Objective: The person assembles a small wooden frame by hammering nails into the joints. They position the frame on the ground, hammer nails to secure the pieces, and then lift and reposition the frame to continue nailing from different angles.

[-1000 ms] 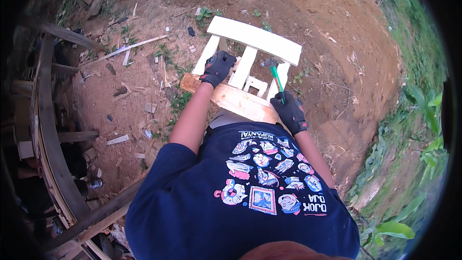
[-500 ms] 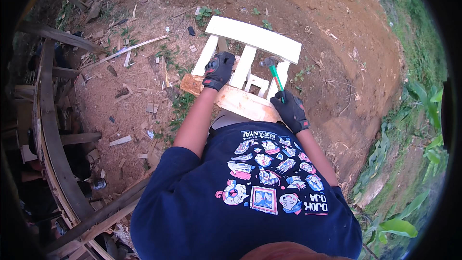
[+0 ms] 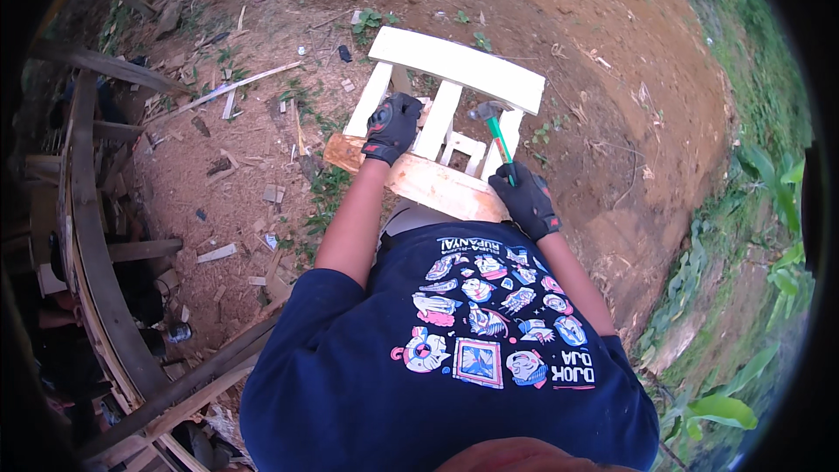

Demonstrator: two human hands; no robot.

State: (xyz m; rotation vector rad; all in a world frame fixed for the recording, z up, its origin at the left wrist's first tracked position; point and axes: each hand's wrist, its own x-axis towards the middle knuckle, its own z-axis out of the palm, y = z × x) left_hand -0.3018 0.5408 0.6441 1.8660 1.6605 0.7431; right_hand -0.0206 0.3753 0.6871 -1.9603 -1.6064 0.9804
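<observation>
In front of my body stands a pale wooden frame [image 3: 441, 118], with a wide far board [image 3: 459, 68] joined by uprights to a rougher near board [image 3: 446, 187]. My left hand [image 3: 392, 128], in a black glove, is closed at the frame's left upright, above the near board. A small bit of wood shows beside its fingers; what they pinch is too small to make out. My right hand [image 3: 526, 199], also gloved, is wrapped round the green handle of a hammer [image 3: 499, 138]. The hammer's metal head points away from me, over the frame's right upright.
Scraps of wood [image 3: 218, 253] and a long thin stick [image 3: 229, 89] lie on the dirt at left. A structure of weathered beams [image 3: 93, 201] stands along the left edge, with dark shapes behind it. At right, a dirt bank meets green plants [image 3: 725, 411].
The whole view has shifted very slightly. Both hands, the hammer and the wooden frame keep nearly the same places relative to one another.
</observation>
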